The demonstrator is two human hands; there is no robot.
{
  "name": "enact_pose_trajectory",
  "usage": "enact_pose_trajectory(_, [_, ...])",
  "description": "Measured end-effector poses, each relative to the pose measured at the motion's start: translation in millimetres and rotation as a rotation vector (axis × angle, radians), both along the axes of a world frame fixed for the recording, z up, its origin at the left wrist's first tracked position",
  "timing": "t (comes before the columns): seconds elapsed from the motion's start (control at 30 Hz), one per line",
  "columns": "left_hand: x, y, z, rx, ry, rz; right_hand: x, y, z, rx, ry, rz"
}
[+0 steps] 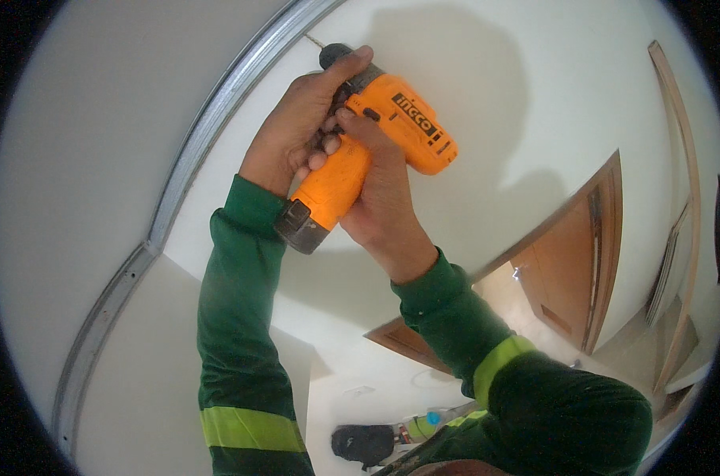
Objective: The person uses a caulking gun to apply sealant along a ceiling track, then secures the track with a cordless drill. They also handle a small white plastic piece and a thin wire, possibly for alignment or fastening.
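Observation:
An orange and black cordless drill [423, 143] is held up in both my hands, tilted, with its chuck toward the upper left. My right hand [384, 190] wraps round its handle near the trigger. My left hand [288, 123] closes round the front, its thumb lying along the dark collar behind the chuck. A thin drill bit [314, 39] reaches from the chuck to the edge of a curved-looking metal channel [197, 143]; I cannot tell whether the tip touches it. The black battery base [300, 228] hangs beside my left cuff.
The metal channel continues down left past a joint, along the white wall and ceiling surfaces. A brown wooden door [558, 270] stands at the right. Long boards [681, 151] lean at the far right. Below lie a black bag [363, 444] and other items.

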State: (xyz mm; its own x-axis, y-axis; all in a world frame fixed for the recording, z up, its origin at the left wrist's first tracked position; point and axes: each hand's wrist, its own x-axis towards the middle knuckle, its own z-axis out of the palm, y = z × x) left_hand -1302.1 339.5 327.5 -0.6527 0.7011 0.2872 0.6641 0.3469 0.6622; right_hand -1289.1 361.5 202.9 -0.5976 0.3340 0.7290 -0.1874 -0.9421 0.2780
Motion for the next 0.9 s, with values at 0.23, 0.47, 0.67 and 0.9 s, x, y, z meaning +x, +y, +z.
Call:
enact_pose_trajectory(0.23, [10, 11, -6, -0.026, 0.011, -0.02, 3, 18, -6, 0.034, -0.054, -0.165])
enact_pose_trajectory(0.47, [14, 23, -83, 0.327, -0.332, -0.363, 30, 40, -92, 0.279, -0.326, -0.448])
enact_pose_trajectory(0.67, [46, 12, -159, 0.489, -0.681, -0.389, 50, 40, -195, 0.639, -0.67, -0.94])
enact_pose_trajectory(0.9, [56, 7, -176, 0.544, -0.718, -0.391, 71, 47, -205, 0.857, -0.739, -1.372])
